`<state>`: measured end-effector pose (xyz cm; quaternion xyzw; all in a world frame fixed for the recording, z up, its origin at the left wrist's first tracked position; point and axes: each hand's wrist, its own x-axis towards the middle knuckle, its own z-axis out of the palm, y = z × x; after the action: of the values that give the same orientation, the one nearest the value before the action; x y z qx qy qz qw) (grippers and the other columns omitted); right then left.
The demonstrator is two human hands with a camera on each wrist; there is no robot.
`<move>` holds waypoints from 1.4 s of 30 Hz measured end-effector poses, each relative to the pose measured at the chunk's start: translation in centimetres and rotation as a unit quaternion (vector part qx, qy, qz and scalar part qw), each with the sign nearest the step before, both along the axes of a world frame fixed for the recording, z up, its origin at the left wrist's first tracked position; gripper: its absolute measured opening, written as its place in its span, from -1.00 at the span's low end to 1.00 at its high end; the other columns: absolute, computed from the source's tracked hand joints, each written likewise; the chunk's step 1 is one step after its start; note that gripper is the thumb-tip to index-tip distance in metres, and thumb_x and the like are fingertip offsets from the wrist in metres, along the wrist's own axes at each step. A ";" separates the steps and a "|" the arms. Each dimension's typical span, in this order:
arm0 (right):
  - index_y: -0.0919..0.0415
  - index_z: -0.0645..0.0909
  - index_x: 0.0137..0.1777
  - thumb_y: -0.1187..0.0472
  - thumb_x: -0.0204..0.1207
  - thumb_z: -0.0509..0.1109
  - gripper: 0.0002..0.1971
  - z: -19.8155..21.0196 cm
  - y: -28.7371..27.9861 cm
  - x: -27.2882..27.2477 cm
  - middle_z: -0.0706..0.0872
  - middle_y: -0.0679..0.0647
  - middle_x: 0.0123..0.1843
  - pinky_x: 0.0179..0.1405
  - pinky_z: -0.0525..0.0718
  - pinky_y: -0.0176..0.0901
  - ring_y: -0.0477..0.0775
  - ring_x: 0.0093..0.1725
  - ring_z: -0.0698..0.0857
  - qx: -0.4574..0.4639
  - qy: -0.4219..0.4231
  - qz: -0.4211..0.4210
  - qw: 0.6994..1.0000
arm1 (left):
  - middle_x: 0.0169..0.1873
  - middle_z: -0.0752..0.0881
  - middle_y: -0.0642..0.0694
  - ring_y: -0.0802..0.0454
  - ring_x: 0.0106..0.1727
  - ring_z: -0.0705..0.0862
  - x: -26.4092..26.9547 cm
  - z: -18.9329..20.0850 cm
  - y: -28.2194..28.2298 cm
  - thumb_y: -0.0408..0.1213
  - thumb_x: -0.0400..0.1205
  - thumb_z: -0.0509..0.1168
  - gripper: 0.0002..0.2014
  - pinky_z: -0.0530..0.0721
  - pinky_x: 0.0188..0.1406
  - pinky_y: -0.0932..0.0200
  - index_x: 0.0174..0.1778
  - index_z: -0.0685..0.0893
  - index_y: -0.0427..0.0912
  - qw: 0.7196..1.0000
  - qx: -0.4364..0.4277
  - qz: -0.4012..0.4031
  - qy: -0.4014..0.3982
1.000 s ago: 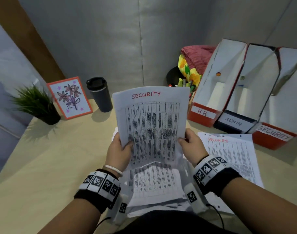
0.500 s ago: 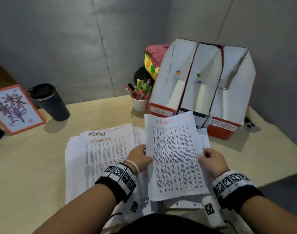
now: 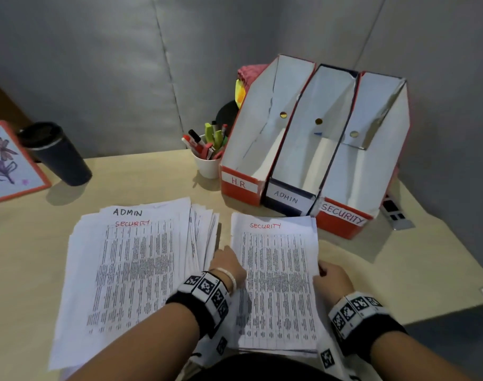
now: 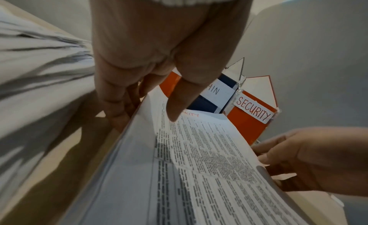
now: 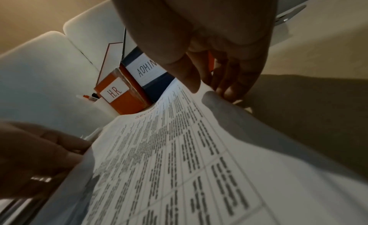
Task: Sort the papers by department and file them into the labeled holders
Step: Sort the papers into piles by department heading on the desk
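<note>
Beige desk [image 3: 399, 270]: both hands pinch SECURITY sheet [image 3: 276, 270].

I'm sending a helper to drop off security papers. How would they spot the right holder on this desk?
Look at the back right of the desk, where three cardboard holders stand side by side against the grey wall. Take the rightmost one, the security holder. It is orange like the H.R. holder at the left end, but its white label reads SECURITY in red.
</note>
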<state>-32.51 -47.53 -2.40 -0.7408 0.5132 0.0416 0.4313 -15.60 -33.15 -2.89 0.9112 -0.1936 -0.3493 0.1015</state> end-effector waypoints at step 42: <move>0.20 0.67 -0.28 0.22 0.55 0.38 -0.82 2.5 21.6 19.1 0.70 0.06 -0.30 -0.15 0.67 -0.04 0.03 -0.25 0.66 -0.044 0.001 0.046 0.998 | -0.19 0.77 -0.10 -0.06 -0.16 0.75 19.2 1.4 31.1 -0.33 0.34 0.57 -0.70 0.74 -0.08 0.07 -0.12 0.61 -0.14 0.932 -0.206 0.277 0.107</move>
<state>-13.38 -25.89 0.05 -0.7822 0.4800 0.0396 0.3951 3.62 -2.09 -1.48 0.8450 0.0108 -0.3546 0.4001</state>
